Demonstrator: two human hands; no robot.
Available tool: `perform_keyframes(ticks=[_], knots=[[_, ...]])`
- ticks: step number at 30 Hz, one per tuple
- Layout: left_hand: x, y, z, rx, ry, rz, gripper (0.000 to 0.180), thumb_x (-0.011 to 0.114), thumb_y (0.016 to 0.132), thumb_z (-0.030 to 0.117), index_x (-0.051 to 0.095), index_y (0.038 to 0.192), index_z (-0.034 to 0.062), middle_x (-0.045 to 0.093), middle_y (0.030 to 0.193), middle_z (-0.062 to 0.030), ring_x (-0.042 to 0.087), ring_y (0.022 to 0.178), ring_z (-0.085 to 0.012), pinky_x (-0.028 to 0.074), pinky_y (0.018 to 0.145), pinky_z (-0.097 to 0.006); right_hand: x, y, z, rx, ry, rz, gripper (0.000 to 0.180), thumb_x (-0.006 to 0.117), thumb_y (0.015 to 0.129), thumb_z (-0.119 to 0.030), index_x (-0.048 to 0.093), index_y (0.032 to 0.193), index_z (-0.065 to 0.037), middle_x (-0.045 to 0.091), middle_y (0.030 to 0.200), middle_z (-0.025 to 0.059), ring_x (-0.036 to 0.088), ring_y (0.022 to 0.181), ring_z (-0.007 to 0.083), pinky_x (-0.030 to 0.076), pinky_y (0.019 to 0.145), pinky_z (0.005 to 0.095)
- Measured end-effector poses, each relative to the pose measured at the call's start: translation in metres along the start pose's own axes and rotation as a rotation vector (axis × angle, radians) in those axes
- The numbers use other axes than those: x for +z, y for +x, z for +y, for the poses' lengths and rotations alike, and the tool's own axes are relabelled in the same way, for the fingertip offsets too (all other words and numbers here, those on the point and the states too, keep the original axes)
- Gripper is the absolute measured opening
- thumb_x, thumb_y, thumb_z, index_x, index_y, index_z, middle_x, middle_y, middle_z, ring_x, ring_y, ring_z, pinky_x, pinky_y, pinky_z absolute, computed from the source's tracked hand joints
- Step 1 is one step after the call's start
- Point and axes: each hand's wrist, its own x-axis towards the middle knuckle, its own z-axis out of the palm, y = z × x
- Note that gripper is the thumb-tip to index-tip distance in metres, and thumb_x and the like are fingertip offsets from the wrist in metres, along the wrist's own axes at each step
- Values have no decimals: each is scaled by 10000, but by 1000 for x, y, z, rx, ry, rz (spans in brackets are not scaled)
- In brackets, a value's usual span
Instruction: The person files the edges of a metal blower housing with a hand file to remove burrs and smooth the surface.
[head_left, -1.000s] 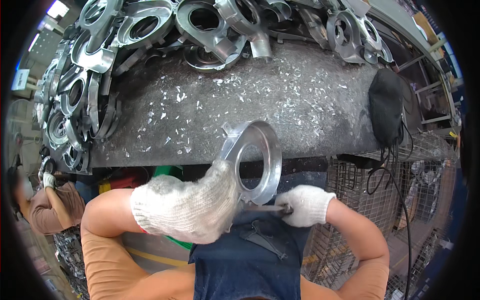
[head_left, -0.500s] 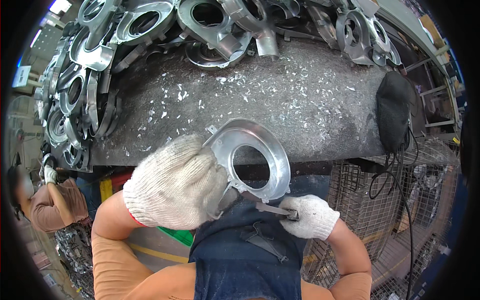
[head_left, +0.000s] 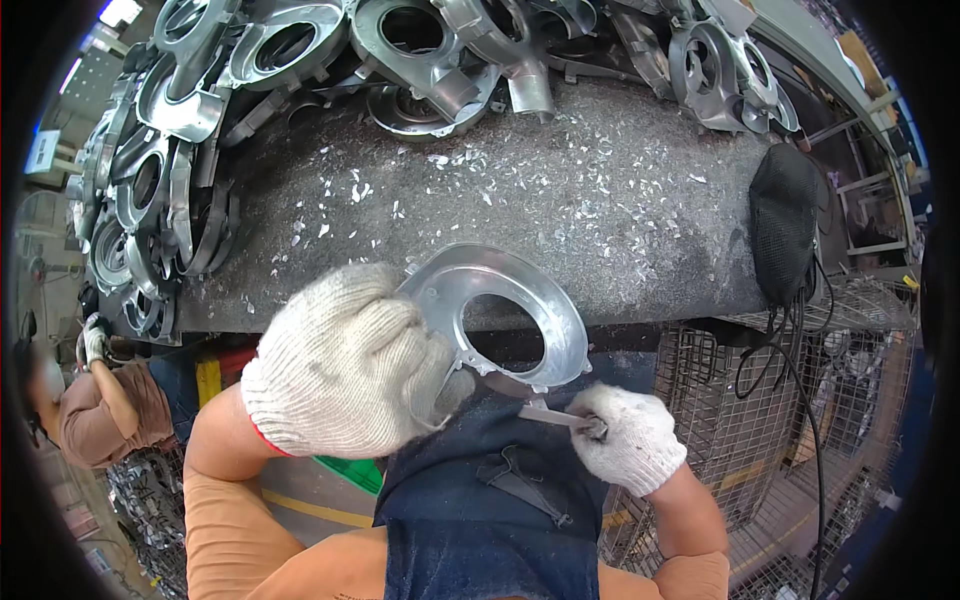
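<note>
My left hand [head_left: 350, 365], in a white knitted glove, is closed on the left side of a silver cast-metal housing [head_left: 560, 305]. The housing has a round opening and a raised rim, and is held tilted at the table's front edge. In my gloved right hand [head_left: 632, 440] I grip a flat metal blade [head_left: 553, 414] whose handle is hidden by the fingers. The blade points left, just below the housing's lower rim; whether it touches the metal I cannot tell.
Similar metal housings [head_left: 400, 30] are piled along the back and left of the grey table [head_left: 400, 230], amid scattered metal chips. A black mesh-covered object [head_left: 785, 220] sits at the right edge, its cable hanging down. Wire cages [head_left: 720, 420] stand below right. Another person [head_left: 115, 410] works at far left.
The housing has turned slightly and shifted a little right and down. My right hand and its blade have moved slightly right, away from the rim.
</note>
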Motion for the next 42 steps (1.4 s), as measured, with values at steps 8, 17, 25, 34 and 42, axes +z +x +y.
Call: perform_keyframes(ticks=[8, 17, 25, 34, 42], knots=[[-6, 7, 13, -14, -21, -68, 302, 890, 647, 249, 778, 853, 60, 724, 802, -54, 736, 802, -236, 631, 876, -446, 12, 10, -7, -54, -12, 329, 171, 790, 839, -98, 719, 993, -109, 767, 880, 113, 776, 799, 346, 639, 701, 432], [0, 10, 17, 50, 11, 123, 267, 895, 710, 240, 767, 845, 49, 681, 758, -59, 704, 746, -239, 613, 776, -428, 28, 21, -19, -71, 79, 515, 248, 810, 821, -79, 720, 1052, -86, 743, 881, 122, 759, 777, 346, 626, 701, 419], [6, 1, 29, -1, 18, 128, 302, 912, 712, 263, 768, 858, 42, 660, 739, -49, 702, 763, -232, 616, 794, -424, 26, 27, -24, -67, 36, 596, 271, 842, 797, -94, 725, 1041, -85, 737, 863, 120, 757, 782, 351, 615, 702, 433], [7, -7, 23, -44, 34, 103, 255, 900, 710, 248, 788, 856, 70, 690, 771, -41, 721, 819, -232, 622, 838, -437, 12, 15, -15, -20, 12, 406, 186, 802, 817, -121, 751, 996, -126, 769, 869, 114, 769, 776, 359, 624, 700, 440], [3, 2, 1, -205, -84, 126, 260, 936, 655, 252, 798, 851, 150, 702, 853, -41, 720, 880, -313, 598, 886, -514, 4, -2, 5, 104, 150, 323, 130, 801, 882, -127, 750, 999, -100, 779, 910, 129, 781, 834, 378, 621, 732, 432]])
